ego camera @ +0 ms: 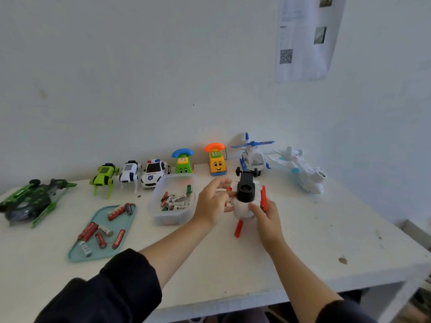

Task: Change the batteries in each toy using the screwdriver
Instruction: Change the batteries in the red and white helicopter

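Sleeves: dark, pushed up both forearms, cut off at the bottom edge.
Tabletop [233, 271]: white, scuffed, with a brown spot near its right corner.
Right hand [268, 220]: its grip is wrapped round the right side of the red and white helicopter [245, 206], thumb across the white belly.
Left hand [214, 201]: fingers spread and loosely curved at the toy's left side, fingertips touching it; whether they pinch anything small is hard to make out.
Red and white helicopter: held upside down just above the tabletop centre, red skids at the sides, a red piece pointing down toward the camera, a black round part on top facing up. Blurred, so any battery cover or screw cannot be told.
Screwdriver: cannot be made out anywhere.
Teal tray [77, 252]: flat, left of the hands, holding loose batteries [93, 231], mostly red, a few white.
Clear tub [163, 217]: just left of the left hand, with a heap of white-labelled batteries and one green one.
Green helicopter [32, 201]: far left, lying upside down, partly blurred.
Back row by the wall, left to right: green robot dog [103, 178], white robot dog [129, 173], police car [154, 172], green phone car [184, 163], yellow phone car [217, 160], blue and white helicopter [253, 157], white plane [300, 169].
Paper sheet [303, 40]: on the wall with a QR code, its text unreadable.
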